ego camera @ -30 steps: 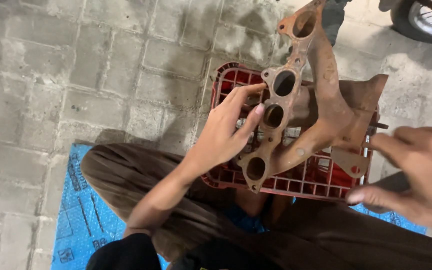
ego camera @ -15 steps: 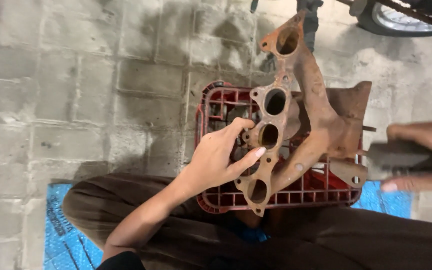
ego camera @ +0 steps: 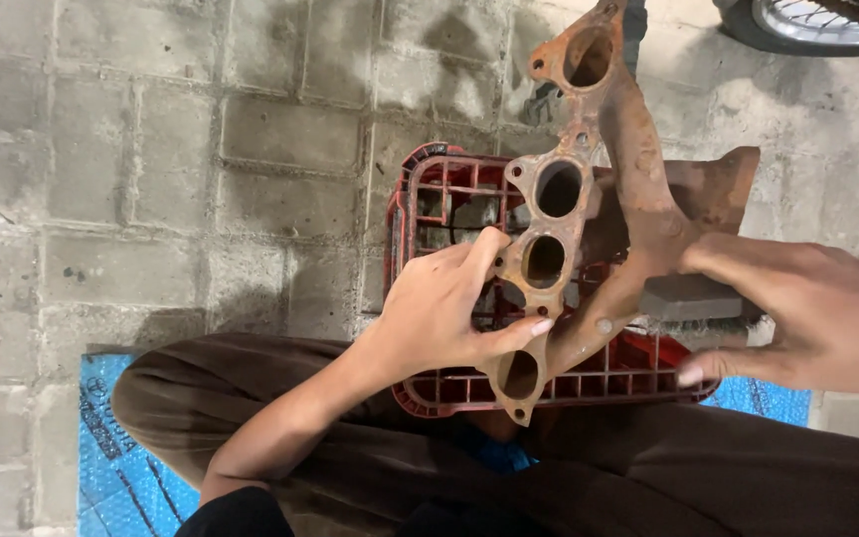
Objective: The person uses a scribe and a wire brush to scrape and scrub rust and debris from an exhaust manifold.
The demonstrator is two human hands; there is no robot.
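A rusty cast-metal manifold with several round ports lies tilted across a red plastic crate. My left hand grips its flange beside the lower ports, thumb across the front. My right hand holds a dark wire brush flat against the manifold's right side, bristles facing down.
The crate stands on grey paving blocks. My legs in brown trousers fold below it. A blue sheet lies under me at the lower left and right. A wheel shows at the top right corner.
My right hand has brought the brush leftward onto the manifold. The view has shifted down and closer. My left hand keeps its hold on the flange.
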